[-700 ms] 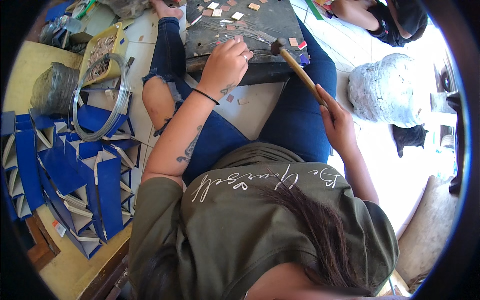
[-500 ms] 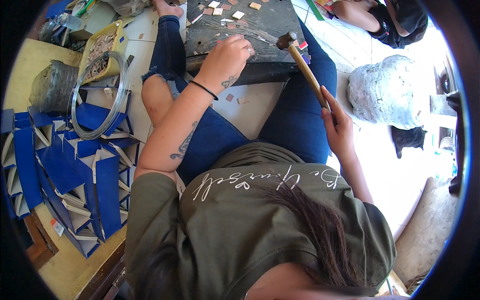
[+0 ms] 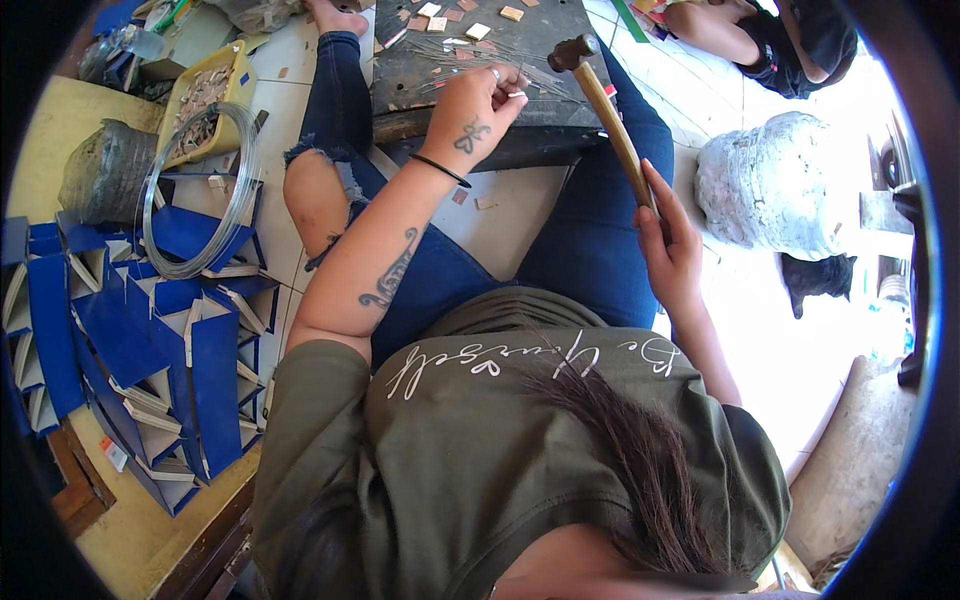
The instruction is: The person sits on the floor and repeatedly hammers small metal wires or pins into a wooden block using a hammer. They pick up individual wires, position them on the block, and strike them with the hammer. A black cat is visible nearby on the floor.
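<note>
My right hand (image 3: 672, 245) grips the wooden handle of a hammer (image 3: 618, 125). Its dark metal head is raised by the right end of the dark work block (image 3: 400, 122). Over the block's near edge, my left hand (image 3: 478, 105) is closed in a pinch on a small pale piece (image 3: 517, 94), whose full shape the fingers hide. Thin cut wires (image 3: 545, 80) lie loosely across the block just beyond that hand. Farther back are several small square tiles (image 3: 477, 31), some cream and some reddish brown.
Left of my legs, a wire coil (image 3: 160, 220) leans on a yellow tub (image 3: 247, 80) of small pieces. Blue folded boxes (image 3: 110, 330) are stacked nearer. At right are a white-grey wrapped bundle (image 3: 765, 185), a black cat (image 3: 815, 282) and, farther off, another person's leg (image 3: 715, 35).
My left hand has lifted off the wires, shifted right and turned, with the small pale piece now showing in its fingertips. The hammer head has risen slightly and moved left.
</note>
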### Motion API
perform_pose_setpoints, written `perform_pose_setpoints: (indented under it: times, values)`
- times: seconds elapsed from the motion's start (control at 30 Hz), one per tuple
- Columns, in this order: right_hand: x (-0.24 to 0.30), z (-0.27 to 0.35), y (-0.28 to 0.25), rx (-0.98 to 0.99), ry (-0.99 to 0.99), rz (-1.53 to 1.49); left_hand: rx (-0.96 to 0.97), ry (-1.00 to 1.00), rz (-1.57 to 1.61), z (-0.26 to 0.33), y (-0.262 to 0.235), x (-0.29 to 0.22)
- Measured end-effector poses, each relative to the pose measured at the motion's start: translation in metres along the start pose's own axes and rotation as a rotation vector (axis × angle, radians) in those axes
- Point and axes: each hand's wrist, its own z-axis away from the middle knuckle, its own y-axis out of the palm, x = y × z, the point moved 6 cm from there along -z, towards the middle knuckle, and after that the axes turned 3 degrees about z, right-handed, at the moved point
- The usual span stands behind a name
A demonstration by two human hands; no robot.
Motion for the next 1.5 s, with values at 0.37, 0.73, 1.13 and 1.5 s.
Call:
perform_pose_setpoints:
  times: [0.37, 0.73, 1.13, 1.5]
  values:
    - [0.040, -0.014, -0.005, -0.036, -0.221, 0.175, -0.159, 0.399, -0.340, 0.011, 0.007, -0.015]
    - [0.063, -0.014, -0.020, 0.068, -0.250, 0.289, -0.169, 0.440, -0.322, 0.013, 0.012, -0.006]
    - [0.041, -0.022, -0.022, 0.083, -0.114, 0.249, -0.148, 0.478, -0.341, 0.016, 0.013, -0.006]
    - [-0.010, -0.110, 0.033, -0.070, -0.189, 0.496, 0.152, -0.319, 0.431, 0.003, -0.040, 0.045]
